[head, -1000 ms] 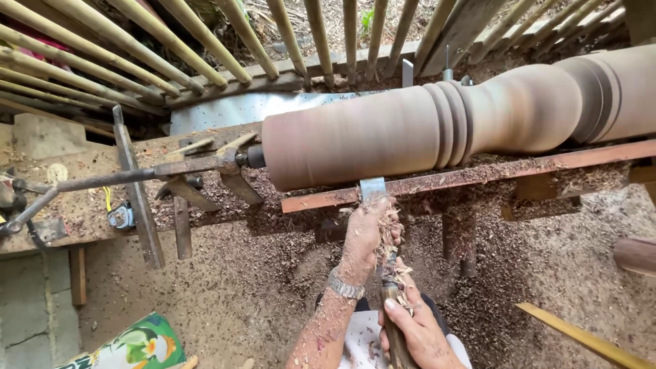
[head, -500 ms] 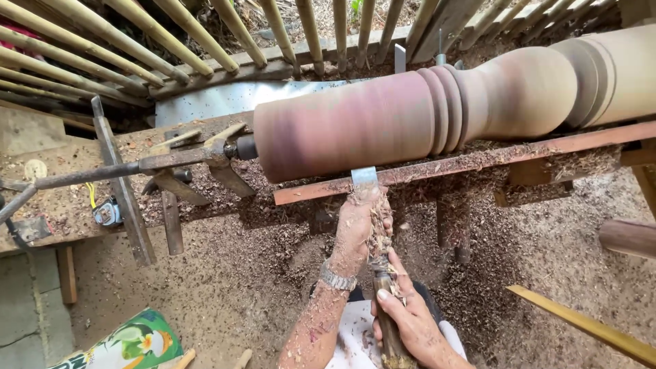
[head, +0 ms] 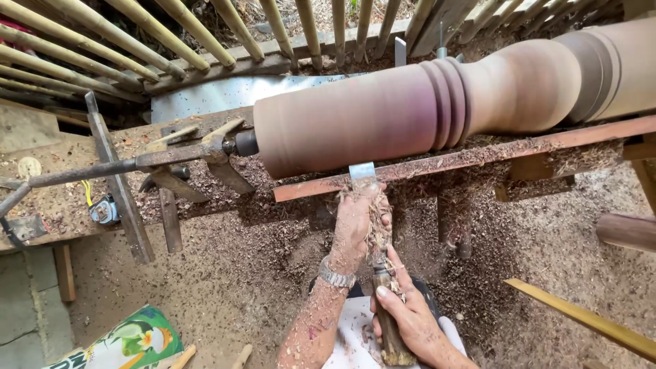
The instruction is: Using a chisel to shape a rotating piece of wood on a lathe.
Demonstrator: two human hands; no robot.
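A thick turned wooden column (head: 410, 113) lies across a lathe, blurred as if spinning, with rounded bead rings near its middle. A flat steel chisel (head: 363, 172) rests on the rusty tool-rest bar (head: 478, 158) with its tip against the column. My left hand (head: 355, 225) grips the chisel's blade just below the bar, coated in wood shavings, a metal watch on the wrist. My right hand (head: 410, 321) holds the chisel's wooden handle (head: 391, 335) lower down, near my lap.
A metal tailstock rod (head: 123, 167) presses into the column's left end. A tape measure (head: 104, 210) lies on the left bench. Shavings cover the ground. Bamboo railing (head: 205, 34) stands behind. A printed sack (head: 130, 342) and a wooden slat (head: 581, 318) lie low.
The view has shifted slightly; the chisel and both hands have moved a little to the left along the rest. Both grips stay the same.
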